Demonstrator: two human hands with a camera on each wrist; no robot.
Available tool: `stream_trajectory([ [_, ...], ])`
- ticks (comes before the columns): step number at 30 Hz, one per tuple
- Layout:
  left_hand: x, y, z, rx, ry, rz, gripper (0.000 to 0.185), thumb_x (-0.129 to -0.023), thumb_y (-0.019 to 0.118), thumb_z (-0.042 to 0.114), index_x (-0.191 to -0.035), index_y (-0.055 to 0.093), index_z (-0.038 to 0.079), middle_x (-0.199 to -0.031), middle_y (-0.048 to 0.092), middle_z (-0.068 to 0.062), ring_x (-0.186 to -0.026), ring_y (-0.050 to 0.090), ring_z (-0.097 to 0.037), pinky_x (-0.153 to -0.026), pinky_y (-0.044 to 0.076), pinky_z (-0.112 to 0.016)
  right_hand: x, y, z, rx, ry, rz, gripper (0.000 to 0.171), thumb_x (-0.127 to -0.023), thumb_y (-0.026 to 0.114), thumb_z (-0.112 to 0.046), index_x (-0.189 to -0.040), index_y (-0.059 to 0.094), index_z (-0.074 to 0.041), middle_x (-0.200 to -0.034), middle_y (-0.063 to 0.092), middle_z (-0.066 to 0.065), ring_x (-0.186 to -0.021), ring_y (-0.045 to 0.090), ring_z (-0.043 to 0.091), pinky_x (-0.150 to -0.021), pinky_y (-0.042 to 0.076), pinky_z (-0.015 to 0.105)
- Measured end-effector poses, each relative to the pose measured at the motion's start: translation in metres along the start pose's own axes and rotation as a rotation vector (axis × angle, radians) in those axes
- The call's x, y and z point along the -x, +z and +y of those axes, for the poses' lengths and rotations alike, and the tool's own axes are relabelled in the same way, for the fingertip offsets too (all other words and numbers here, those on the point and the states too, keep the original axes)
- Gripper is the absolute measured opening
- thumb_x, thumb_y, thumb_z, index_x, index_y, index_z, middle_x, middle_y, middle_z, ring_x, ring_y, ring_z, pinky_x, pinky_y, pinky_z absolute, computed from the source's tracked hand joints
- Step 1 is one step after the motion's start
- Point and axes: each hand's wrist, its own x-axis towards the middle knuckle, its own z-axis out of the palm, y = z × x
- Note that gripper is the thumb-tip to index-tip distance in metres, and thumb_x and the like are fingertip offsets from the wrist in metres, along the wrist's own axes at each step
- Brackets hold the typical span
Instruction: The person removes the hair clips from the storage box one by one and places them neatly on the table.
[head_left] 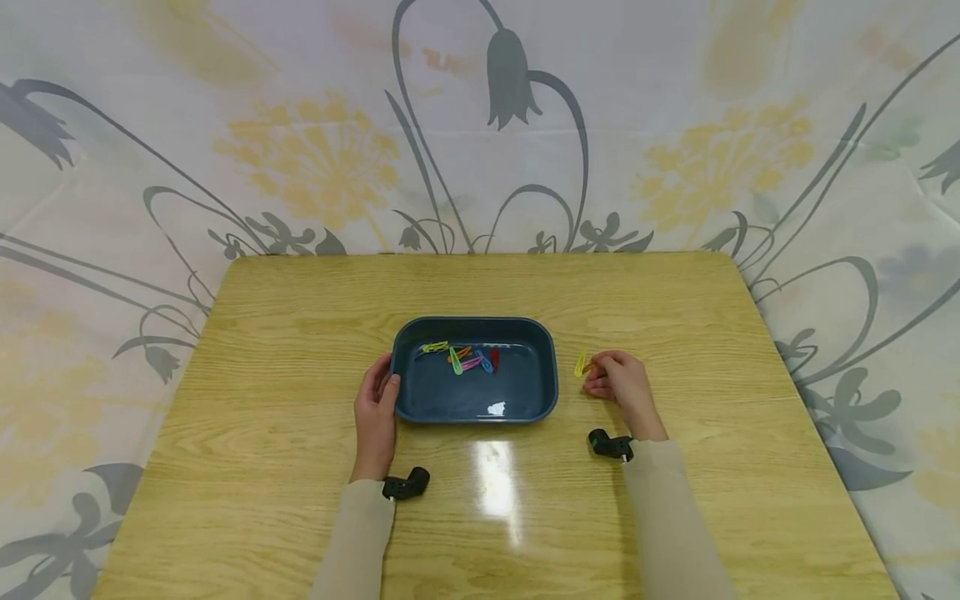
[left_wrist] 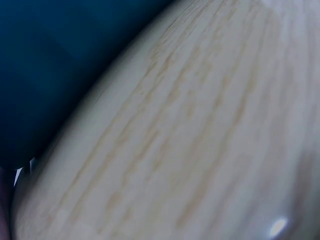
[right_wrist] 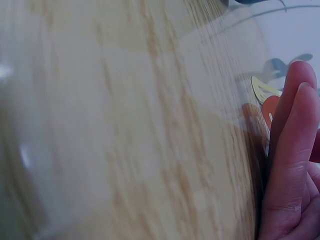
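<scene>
A dark blue tray point(head_left: 552, 377) sits mid-table with several coloured clips point(head_left: 467, 359) lying in its far left part. My left hand point(head_left: 377, 402) lies flat beside the tray's left wall, its thumb touching the rim; the left wrist view shows only the tray wall point(left_wrist: 50, 65) and table. Just right of the tray, my right hand point(head_left: 617, 379) rests on the table and pinches a yellow clip point(head_left: 580, 364) at its fingertips. In the right wrist view the yellow clip point(right_wrist: 261, 89) overlaps an orange clip point(right_wrist: 270, 110) next to my fingers point(right_wrist: 290, 150).
The wooden table point(head_left: 300, 333) has bare surface all around the tray and a glare spot near the front. A flowered cloth point(head_left: 480, 125) hangs behind and around it. Black wrist cameras point(head_left: 406, 484) sit on both sleeves.
</scene>
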Motion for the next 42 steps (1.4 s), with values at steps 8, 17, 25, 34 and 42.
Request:
stream_trajectory([
  [8,-0.001,-0.001,-0.001,0.003,-0.003,-0.006,0.040,-0.096,0.049,0.018,-0.135,0.044,0.012,-0.136,0.046,0.000,-0.127,0.041,-0.010,-0.098,0.037,-0.015,0.002,0.001,-0.001,-0.007,-0.005,0.013,0.029,-0.098,0.037,-0.014,-0.118,0.046,0.004,-0.070,0.058,-0.001,-0.056,0.061,0.010,-0.058,0.055,0.024],
  [17,-0.001,0.000,0.000,0.005,0.001,0.001,0.039,-0.096,0.050,0.018,-0.134,0.045,0.012,-0.135,0.047,-0.001,-0.127,0.042,-0.012,-0.098,0.037,-0.015,0.003,0.002,0.000,-0.049,-0.016,0.064,0.026,-0.097,0.037,-0.013,-0.116,0.047,0.002,-0.068,0.058,-0.001,-0.055,0.061,0.008,-0.056,0.054,0.023],
  [25,-0.006,-0.003,-0.012,0.006,0.006,0.007,0.037,-0.095,0.050,0.019,-0.132,0.047,0.015,-0.134,0.048,0.000,-0.126,0.043,-0.011,-0.097,0.038,-0.014,0.008,0.004,0.004,-0.091,-0.050,0.112,0.033,-0.097,0.044,-0.022,-0.119,0.046,0.002,-0.067,0.058,-0.002,-0.054,0.059,0.007,-0.054,0.053,0.023],
  [34,-0.009,-0.004,-0.023,0.005,0.029,0.027,0.034,-0.094,0.052,0.022,-0.129,0.050,0.021,-0.131,0.050,0.004,-0.124,0.045,-0.009,-0.097,0.039,-0.015,0.013,0.009,0.006,-0.215,-0.082,0.207,0.033,-0.097,0.047,-0.025,-0.116,0.052,0.001,-0.064,0.058,-0.003,-0.050,0.056,0.007,-0.046,0.049,0.021],
  [42,-0.009,-0.004,-0.023,0.000,0.028,0.031,0.035,-0.095,0.051,0.019,-0.130,0.050,0.019,-0.131,0.050,0.003,-0.123,0.045,-0.010,-0.096,0.039,-0.014,0.021,0.017,0.005,-0.235,-0.137,0.201,0.026,-0.096,0.048,-0.023,-0.110,0.056,-0.002,-0.067,0.058,-0.002,-0.053,0.057,0.009,-0.048,0.049,0.020],
])
